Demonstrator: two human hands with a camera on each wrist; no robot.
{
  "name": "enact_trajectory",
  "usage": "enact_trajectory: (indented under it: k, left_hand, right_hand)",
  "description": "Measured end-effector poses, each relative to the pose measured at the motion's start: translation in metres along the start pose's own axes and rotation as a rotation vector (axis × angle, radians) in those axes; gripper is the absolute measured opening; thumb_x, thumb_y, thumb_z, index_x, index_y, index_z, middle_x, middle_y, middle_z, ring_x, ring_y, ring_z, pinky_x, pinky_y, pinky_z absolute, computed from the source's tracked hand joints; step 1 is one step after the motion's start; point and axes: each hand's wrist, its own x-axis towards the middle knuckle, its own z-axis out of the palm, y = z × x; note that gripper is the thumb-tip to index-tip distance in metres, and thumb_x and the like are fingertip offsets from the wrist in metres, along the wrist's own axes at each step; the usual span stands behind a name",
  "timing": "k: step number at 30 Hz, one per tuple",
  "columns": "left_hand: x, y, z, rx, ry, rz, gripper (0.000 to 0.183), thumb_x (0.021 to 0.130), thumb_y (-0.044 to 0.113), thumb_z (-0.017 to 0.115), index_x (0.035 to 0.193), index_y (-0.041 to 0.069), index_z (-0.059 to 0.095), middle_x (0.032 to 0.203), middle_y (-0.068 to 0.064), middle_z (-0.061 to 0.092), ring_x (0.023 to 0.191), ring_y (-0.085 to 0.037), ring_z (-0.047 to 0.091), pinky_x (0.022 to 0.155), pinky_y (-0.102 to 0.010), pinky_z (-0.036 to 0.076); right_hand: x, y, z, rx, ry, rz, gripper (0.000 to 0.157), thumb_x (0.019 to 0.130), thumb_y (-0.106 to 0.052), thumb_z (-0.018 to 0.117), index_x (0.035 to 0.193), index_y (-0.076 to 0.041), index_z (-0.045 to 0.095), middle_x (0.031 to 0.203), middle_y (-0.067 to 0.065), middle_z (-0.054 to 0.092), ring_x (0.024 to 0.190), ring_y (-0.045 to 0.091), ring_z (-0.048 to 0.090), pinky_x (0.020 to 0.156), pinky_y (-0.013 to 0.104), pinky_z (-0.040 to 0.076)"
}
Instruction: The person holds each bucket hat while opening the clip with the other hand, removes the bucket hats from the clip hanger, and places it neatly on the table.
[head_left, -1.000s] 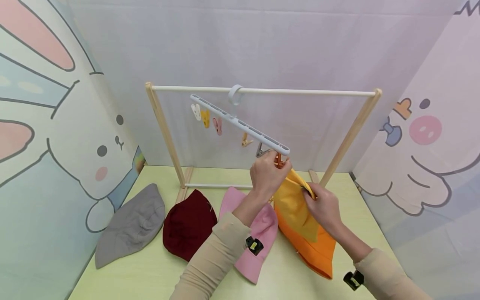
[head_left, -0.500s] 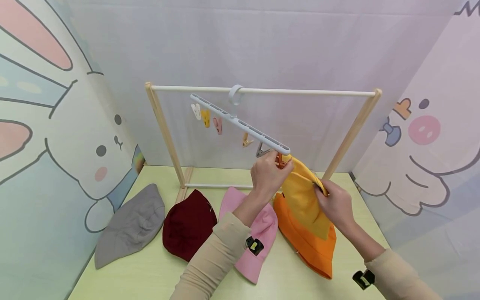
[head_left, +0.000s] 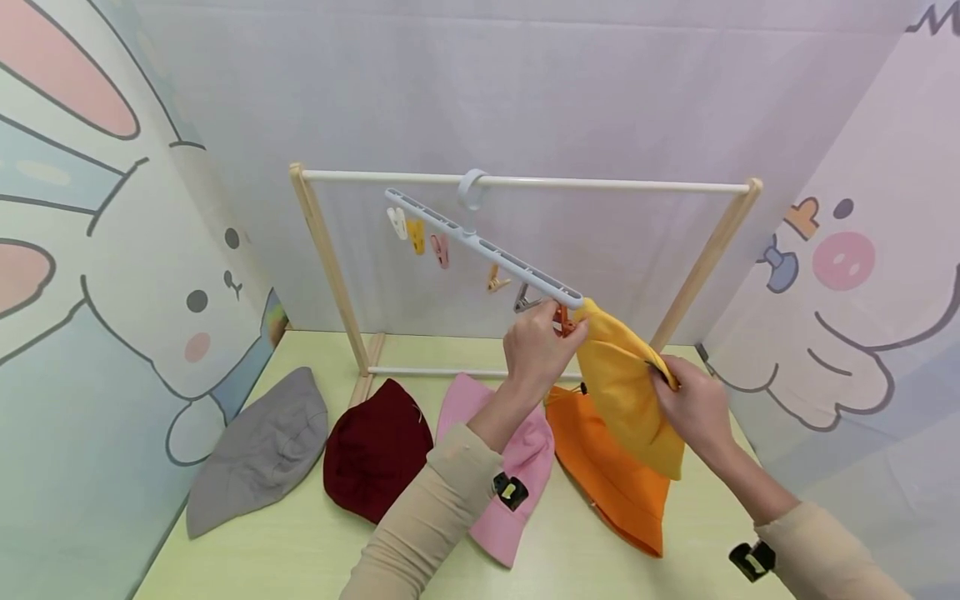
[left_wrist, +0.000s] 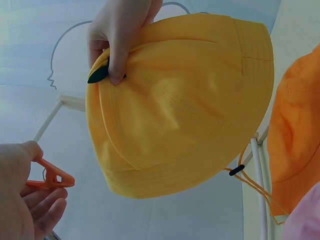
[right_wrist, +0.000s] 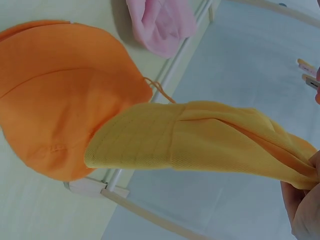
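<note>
My left hand (head_left: pixel 536 346) pinches an orange clothespin (head_left: pixel 563 320) under the near end of the pale blue hanger (head_left: pixel 517 265). In the left wrist view a gap separates this clothespin (left_wrist: pixel 54 179) from the yellow bucket hat (left_wrist: pixel 170 115). My right hand (head_left: pixel 697 404) grips that hat (head_left: pixel 626 379) by its crown, near a small dark green leaf tab (left_wrist: pixel 98 74). The hat hangs tilted in the air, overlapping an orange bucket hat (head_left: pixel 607 475) that lies on the table. A drawcord with a black toggle (left_wrist: pixel 236 170) dangles from the yellow hat's brim.
The hanger hooks over the white rod (head_left: pixel 615 183) of a wooden rack. Along it hang white (head_left: pixel 397 223), yellow (head_left: pixel 416 237), pink (head_left: pixel 440 250), tan (head_left: pixel 497 279) and grey clothespins (head_left: pixel 525 297). Grey (head_left: pixel 262 454), dark red (head_left: pixel 378 450) and pink hats (head_left: pixel 495 533) lie on the table.
My right hand has moved rightward with the yellow hat, pulling its edge away from the orange clothespin and uncovering more of the orange hat. My left hand has stayed nearly still at the clothespin.
</note>
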Motion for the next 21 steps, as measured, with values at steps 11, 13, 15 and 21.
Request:
enact_trajectory:
  k: [11,13,15,21]
  left_hand:
    - [0.003,0.003,0.000,-0.004,-0.014,0.015,0.026,0.081,0.041,0.065,0.073,0.017,0.057,0.069,0.006,0.060,0.057,-0.005,0.056,0.046,-0.012,0.034]
    - [0.003,0.003,0.000,-0.008,-0.017,0.011,0.027,0.081,0.042,0.064,0.073,0.017,0.057,0.069,0.006,0.060,0.057,-0.005,0.056,0.046,-0.012,0.034]
    - [0.004,0.004,-0.001,-0.013,-0.017,0.007,0.027,0.081,0.043,0.064,0.073,0.018,0.058,0.070,0.008,0.060,0.058,-0.004,0.057,0.047,-0.012,0.034]
    - [0.002,0.003,-0.001,-0.065,-0.020,-0.023,0.025,0.079,0.040,0.069,0.075,0.018,0.059,0.075,0.008,0.064,0.060,-0.003,0.059,0.049,-0.012,0.037]
  right_hand:
    - [-0.001,0.015,-0.008,-0.025,-0.003,0.029,0.013,0.071,0.002,0.070,0.084,0.000,0.068,0.072,0.012,0.066,0.054,0.021,0.054,0.052,0.020,0.036]
    - [-0.002,0.018,-0.009,-0.031,-0.004,0.043,0.013,0.072,0.002,0.069,0.085,-0.001,0.068,0.072,0.012,0.066,0.053,0.021,0.052,0.052,0.020,0.035]
    - [-0.003,0.022,-0.011,-0.038,-0.007,0.055,0.014,0.072,0.002,0.069,0.086,-0.001,0.068,0.072,0.012,0.066,0.053,0.022,0.052,0.051,0.023,0.036]
    - [-0.007,0.031,-0.016,-0.059,-0.031,0.090,0.015,0.073,0.002,0.068,0.088,0.001,0.068,0.075,0.018,0.067,0.057,0.030,0.059,0.052,0.035,0.041]
